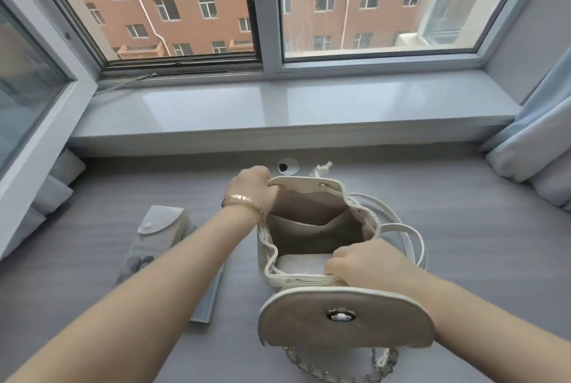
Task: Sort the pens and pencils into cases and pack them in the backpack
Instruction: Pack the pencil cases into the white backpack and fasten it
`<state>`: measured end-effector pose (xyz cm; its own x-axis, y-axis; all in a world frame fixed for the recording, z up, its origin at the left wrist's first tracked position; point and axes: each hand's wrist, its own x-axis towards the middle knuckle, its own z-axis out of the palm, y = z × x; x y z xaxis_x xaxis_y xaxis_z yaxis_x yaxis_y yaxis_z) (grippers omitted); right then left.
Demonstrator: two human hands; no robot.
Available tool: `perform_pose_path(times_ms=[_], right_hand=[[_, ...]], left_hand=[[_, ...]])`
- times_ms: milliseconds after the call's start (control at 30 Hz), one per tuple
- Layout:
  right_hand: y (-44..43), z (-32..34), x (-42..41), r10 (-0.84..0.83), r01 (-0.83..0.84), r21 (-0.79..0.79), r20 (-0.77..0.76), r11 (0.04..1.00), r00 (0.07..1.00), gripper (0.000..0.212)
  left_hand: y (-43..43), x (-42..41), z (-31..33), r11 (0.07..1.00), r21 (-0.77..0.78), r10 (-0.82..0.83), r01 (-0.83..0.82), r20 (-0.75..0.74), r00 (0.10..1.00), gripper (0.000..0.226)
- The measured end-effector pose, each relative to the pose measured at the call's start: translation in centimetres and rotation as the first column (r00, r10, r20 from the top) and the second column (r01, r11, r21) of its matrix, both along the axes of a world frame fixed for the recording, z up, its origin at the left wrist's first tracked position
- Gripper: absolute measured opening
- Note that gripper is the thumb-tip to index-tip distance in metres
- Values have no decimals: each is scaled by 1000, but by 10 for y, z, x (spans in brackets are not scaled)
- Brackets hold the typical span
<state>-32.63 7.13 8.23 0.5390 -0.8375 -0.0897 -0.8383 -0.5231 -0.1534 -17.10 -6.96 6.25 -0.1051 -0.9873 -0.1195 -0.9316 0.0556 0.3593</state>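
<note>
While the small cream backpack stands on the grey bench with its mouth spread wide, both hands grip its rim. The left hand, a bracelet at its wrist, has its fingers curled tight over the far edge. The right hand has its fingers closed on the near edge by the drawstring. The backpack's flap hangs open toward the person, clasp up. Left of the backpack lies a grey pencil case with a snap flap, partly behind the left forearm.
</note>
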Motion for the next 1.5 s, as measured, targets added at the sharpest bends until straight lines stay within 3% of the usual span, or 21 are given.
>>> perform_pose_path(times_ms=[100,167,233,267,333,400,467,533,700,767,833,933,1000,1067,1133,1200,1300,1400,1433,1467,1500], right_hand=[[-12,7,-3,-356,296,297,175,908,918,41],[-21,8,-6,-492,411,323,227,852,841,38],[-29,4,-6,-551,474,300,281,828,785,30],[-31,2,-7,-582,501,306,312,810,751,26],[-31,5,-7,-639,549,334,311,766,703,34],[-30,8,-6,-672,575,355,290,737,682,41],[-30,10,-6,-683,587,357,274,726,677,42],[-31,9,-3,-656,562,346,302,751,692,41],[-35,7,1,-676,518,445,357,730,645,50],[-39,14,6,-739,437,612,417,659,530,58],[-42,21,9,-826,310,776,449,549,340,64],[-47,25,10,-905,172,893,391,417,167,87],[-48,24,7,-922,104,918,373,382,102,79],[-50,22,0,-937,71,936,348,345,-31,58],[-53,19,-14,-921,141,926,367,350,-126,46],[-55,17,-23,-886,226,893,430,389,-173,40],[-51,21,-30,-826,223,865,498,450,-265,26],[-44,30,-32,-685,287,777,629,560,-367,17],[-40,34,-32,-611,344,699,715,627,-340,18],[-34,36,-31,-520,413,577,816,705,-251,20],[-28,37,-30,-414,473,411,904,779,-104,24]], left_hand=[[25,5,-1,995,75,-59,73,-170,984,21],[36,17,2,941,293,-27,167,-429,903,34],[41,43,-4,955,274,50,115,-528,848,45],[40,61,-13,984,180,91,-13,-433,897,48],[39,105,-33,968,-8,251,-251,14,968,69],[43,145,-51,890,81,410,-449,291,864,93],[48,168,-64,783,204,520,-588,304,798,98],[53,175,-68,766,200,567,-611,238,789,88],[64,141,-30,858,63,505,-510,82,859,72],[71,109,1,902,0,430,-431,-77,900,78],[82,73,33,950,-35,302,-311,-161,940,80],[101,21,59,997,-28,76,-78,-44,996,81],[112,-9,60,998,-9,-65,66,55,996,86],[121,-27,53,984,45,-175,173,30,984,95],[122,-31,44,957,105,-250,271,-177,952,96],[118,-19,33,957,-23,-282,291,-327,902,71],[108,1,14,951,-254,-223,178,-162,961,26],[97,7,4,973,-92,-218,211,-68,974,43],[93,8,3,976,42,-207,213,-116,971,48],[90,8,2,967,116,-202,227,-191,961,51],[88,6,2,959,141,-203,246,-265,943,54]])
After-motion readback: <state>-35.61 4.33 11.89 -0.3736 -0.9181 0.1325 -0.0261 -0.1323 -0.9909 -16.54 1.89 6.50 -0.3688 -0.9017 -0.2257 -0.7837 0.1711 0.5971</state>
